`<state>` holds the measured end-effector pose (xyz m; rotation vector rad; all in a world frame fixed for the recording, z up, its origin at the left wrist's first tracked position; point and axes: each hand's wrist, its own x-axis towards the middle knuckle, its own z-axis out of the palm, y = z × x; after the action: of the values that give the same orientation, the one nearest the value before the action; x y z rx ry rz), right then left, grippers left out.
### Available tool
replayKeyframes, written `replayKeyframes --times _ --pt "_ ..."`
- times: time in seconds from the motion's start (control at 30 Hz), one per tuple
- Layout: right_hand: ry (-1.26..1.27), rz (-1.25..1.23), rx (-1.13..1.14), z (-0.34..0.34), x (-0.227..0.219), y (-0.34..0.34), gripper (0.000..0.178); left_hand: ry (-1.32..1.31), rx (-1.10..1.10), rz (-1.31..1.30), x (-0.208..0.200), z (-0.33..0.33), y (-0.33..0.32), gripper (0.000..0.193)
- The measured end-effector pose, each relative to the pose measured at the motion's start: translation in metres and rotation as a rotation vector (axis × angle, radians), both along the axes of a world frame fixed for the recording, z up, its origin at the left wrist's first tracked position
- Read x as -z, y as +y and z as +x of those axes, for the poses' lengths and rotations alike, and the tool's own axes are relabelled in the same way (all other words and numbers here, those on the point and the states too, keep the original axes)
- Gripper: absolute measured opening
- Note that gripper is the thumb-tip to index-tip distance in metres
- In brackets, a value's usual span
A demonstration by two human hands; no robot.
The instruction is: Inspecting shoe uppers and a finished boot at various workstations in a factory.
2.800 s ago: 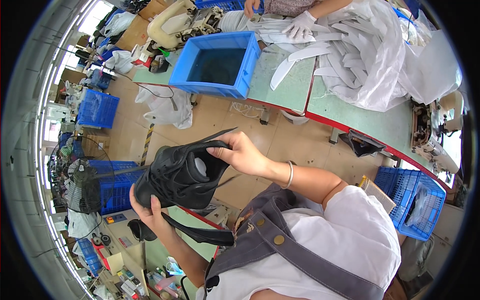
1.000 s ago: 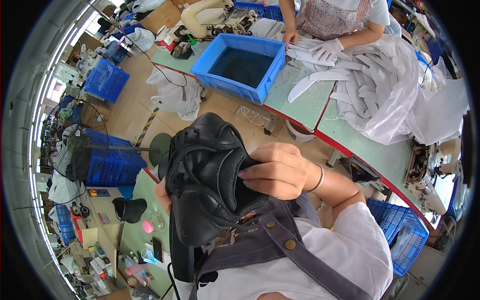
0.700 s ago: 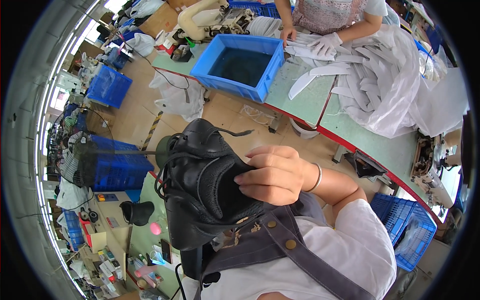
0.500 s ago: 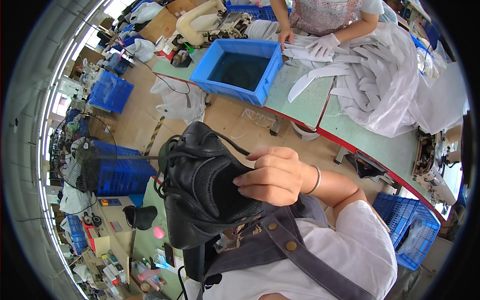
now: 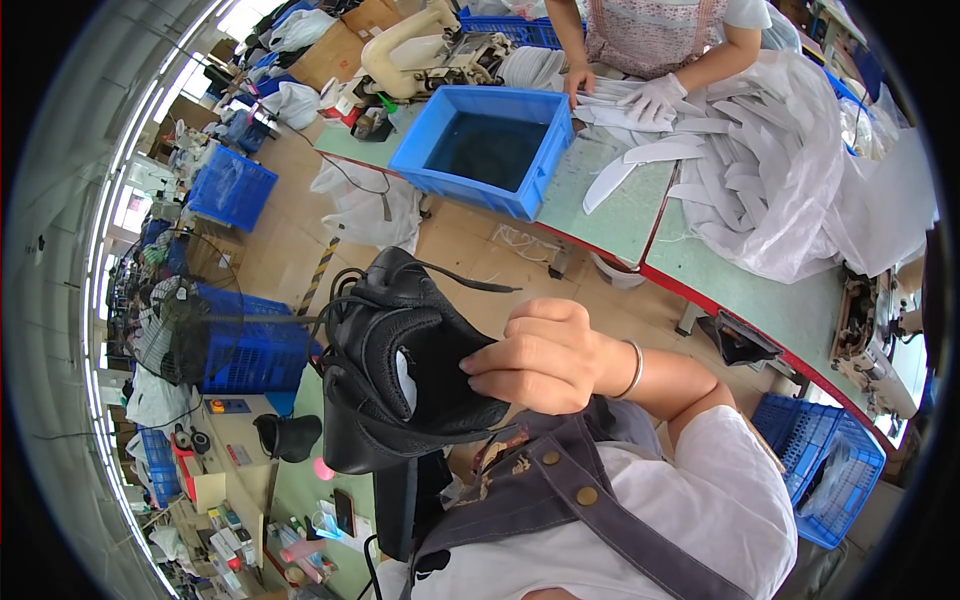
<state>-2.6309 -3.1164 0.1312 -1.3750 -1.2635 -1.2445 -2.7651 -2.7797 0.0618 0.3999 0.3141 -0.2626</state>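
Note:
A black lace-up shoe [image 5: 365,415] is in front of me at the middle left, tilted so that its padded opening shows. A strip of white shows inside it. My right hand [image 5: 535,360], with a silver bangle at the wrist, comes in from the right. Its fingers are closed on the collar edge of the shoe. One black lace [image 5: 465,280] sticks out freely above that hand. Below the shoe stands a dark upright bar [image 5: 394,510]; whether the two touch is hard to tell. My left hand does not show.
Across the aisle, a blue bin [image 5: 400,160] of dark liquid stands on a green table [image 5: 640,195]. A co-worker's gloved hand [image 5: 655,103] rests among white cut pieces. Another black shoe [image 5: 288,437] lies at left, near a fan [image 5: 185,310]. Blue crates [image 5: 815,470] stand right.
The shoe has tipped, so its opening faces me more and the white inside has come into sight. My right hand has kept its hold on the collar, shifting only slightly.

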Motion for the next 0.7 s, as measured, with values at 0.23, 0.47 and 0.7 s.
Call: replayKeyframes --times 0.23,0.47,0.7 --pt "0.016 0.002 -0.027 -0.002 -0.008 0.008 0.013 0.088 -0.066 0.027 0.005 -0.051 0.026 0.067" --pt "0.021 -0.001 -0.015 0.002 -0.008 0.007 0.016 0.18 -0.098 0.047 0.009 -0.095 0.046 0.067" --pt "0.27 -0.362 -0.082 0.008 -0.002 0.006 0.015 0.144 -0.077 -0.015 0.045 -0.097 0.051 0.068"
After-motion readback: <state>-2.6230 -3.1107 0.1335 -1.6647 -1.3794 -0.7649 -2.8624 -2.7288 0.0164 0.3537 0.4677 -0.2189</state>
